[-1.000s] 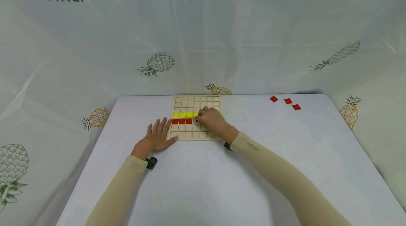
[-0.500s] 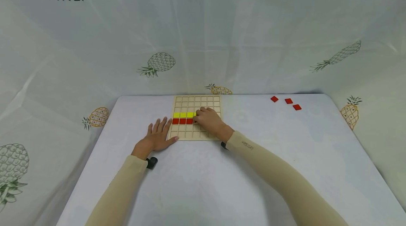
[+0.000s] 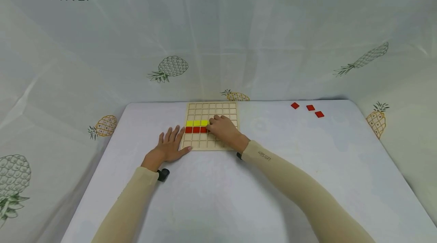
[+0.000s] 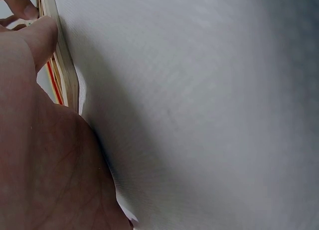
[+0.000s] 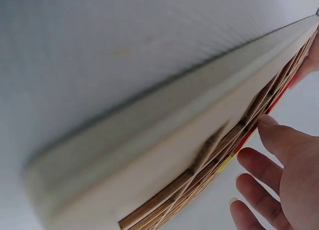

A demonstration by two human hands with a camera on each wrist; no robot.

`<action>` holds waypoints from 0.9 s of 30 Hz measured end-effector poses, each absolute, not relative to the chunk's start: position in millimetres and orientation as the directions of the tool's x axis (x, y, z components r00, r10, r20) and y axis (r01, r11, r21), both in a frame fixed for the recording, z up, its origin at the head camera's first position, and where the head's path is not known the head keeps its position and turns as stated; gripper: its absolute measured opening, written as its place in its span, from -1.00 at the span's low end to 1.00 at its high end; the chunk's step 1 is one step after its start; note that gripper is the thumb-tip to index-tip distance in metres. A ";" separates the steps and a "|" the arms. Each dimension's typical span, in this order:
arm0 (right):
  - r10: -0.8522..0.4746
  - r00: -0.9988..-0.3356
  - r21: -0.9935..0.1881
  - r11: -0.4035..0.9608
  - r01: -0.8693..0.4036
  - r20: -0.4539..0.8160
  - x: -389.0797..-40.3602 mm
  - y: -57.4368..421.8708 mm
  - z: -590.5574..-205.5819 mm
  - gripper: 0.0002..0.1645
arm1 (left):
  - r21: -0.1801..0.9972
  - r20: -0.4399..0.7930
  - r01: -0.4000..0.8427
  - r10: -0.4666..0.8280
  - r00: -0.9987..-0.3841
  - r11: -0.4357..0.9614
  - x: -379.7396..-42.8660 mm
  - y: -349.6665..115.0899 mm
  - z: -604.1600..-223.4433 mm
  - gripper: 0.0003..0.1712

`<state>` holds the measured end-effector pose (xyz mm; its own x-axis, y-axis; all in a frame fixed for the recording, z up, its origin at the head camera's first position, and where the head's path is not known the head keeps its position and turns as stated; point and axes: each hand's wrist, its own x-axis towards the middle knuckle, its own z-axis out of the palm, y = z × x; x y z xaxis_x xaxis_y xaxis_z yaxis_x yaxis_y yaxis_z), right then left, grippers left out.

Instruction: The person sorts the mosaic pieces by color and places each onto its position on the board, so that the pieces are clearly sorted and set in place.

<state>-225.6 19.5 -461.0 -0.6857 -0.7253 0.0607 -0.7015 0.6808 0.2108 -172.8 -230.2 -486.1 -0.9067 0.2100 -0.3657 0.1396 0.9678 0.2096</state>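
Observation:
A pale wooden grid board (image 3: 196, 143) lies at the back middle of the table. Three yellow tiles (image 3: 197, 123) show in one row, with three red tiles (image 3: 196, 130) in the row in front. My left hand (image 3: 166, 150) rests palm down, fingers spread, at the board's left edge, its thumb by the front corner. Over the board, my right hand (image 3: 225, 128) bends down at the right end of the red row. In the right wrist view its thumb and forefinger (image 5: 259, 163) pinch a red tile (image 5: 244, 140) at the grid, mostly hidden in the head view.
Three loose red tiles, a left one (image 3: 295, 105), a middle one (image 3: 310, 107) and a right one (image 3: 319, 114), lie at the table's back right. Behind the white table (image 3: 211, 197) hangs a pale curtain (image 3: 218, 53) printed with pineapples.
My right hand has shifted slightly left along the red row, and the red tile under its fingers has gone from sight in the head view. The left hand has stayed put.

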 end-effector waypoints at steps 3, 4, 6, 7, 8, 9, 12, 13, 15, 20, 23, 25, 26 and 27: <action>-0.730 -0.681 0.224 0.673 -0.705 0.053 -222.4 21.6 -460.5 -0.72 | 0.206 -0.373 0.139 0.209 -0.904 0.969 -172.0 -228.5 -482.5 0.10; -0.733 -0.678 0.227 0.671 -0.706 0.055 -221.2 22.5 -460.6 -0.71 | 0.202 -0.376 0.139 0.207 -0.903 0.970 -172.0 -228.1 -482.0 0.11; -0.740 -0.669 0.231 0.664 -0.711 0.066 -218.3 24.9 -461.4 -0.71 | 0.195 -0.381 0.139 0.205 -0.901 0.971 -172.9 -228.2 -482.9 0.11; -0.743 -0.665 0.225 0.662 -0.715 0.076 -216.7 26.2 -461.7 -0.72 | 0.194 -0.381 0.140 0.206 -0.901 0.971 -173.2 -228.5 -483.6 0.11; -0.745 -0.661 0.219 0.661 -0.717 0.088 -215.3 27.5 -462.4 -0.72 | 0.193 -0.379 0.141 0.206 -0.902 0.971 -173.7 -228.8 -484.9 0.11; -0.747 -0.658 0.207 0.662 -0.721 0.098 -214.2 28.8 -463.0 -0.73 | 0.194 -0.376 0.141 0.206 -0.904 0.971 -174.9 -230.1 -488.0 0.12; -0.753 -0.645 0.160 0.657 -0.736 0.128 -211.1 32.7 -464.4 -0.74 | 0.201 -0.367 0.137 0.204 -0.908 0.970 -176.4 -232.7 -493.6 0.14; -0.754 -0.643 0.140 0.657 -0.741 0.134 -210.2 34.4 -464.6 -0.74 | 0.203 -0.363 0.137 0.204 -0.909 0.970 -176.7 -232.9 -494.5 0.13; -0.753 -0.642 0.095 0.657 -0.748 0.144 -208.9 38.1 -464.9 -0.72 | 0.201 -0.361 0.135 0.202 -0.910 0.970 -176.7 -232.7 -495.3 0.14; -0.719 -0.674 -0.011 0.682 -0.731 0.169 -207.6 53.8 -465.2 -0.67 | 0.204 -0.359 0.134 0.202 -0.911 0.970 -174.7 -230.5 -492.7 0.14; -0.691 -0.695 -0.047 0.702 -0.711 0.201 -208.0 68.0 -463.5 -0.57 | 0.205 -0.361 0.137 0.205 -0.910 0.969 -174.6 -229.7 -491.0 0.14; -0.672 -0.708 -0.055 0.716 -0.696 0.217 -208.4 78.8 -461.1 -0.53 | 0.209 -0.364 0.133 0.204 -0.909 0.969 -174.8 -229.8 -490.5 0.14; -0.662 -0.715 -0.056 0.724 -0.688 0.224 -208.6 84.6 -459.8 -0.50 | 0.211 -0.366 0.131 0.203 -0.908 0.969 -175.0 -229.9 -490.3 0.14; -0.651 -0.724 -0.060 0.733 -0.678 0.231 -208.9 90.7 -458.4 -0.49 | 0.211 -0.370 0.129 0.202 -0.907 0.969 -175.1 -230.0 -490.2 0.14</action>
<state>-208.9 90.7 -458.4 -0.7235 -0.6505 0.2310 -0.6779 0.7327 -0.0601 -175.1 -230.0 -490.2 -0.9067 0.2015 -0.3704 0.1293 0.9689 0.2108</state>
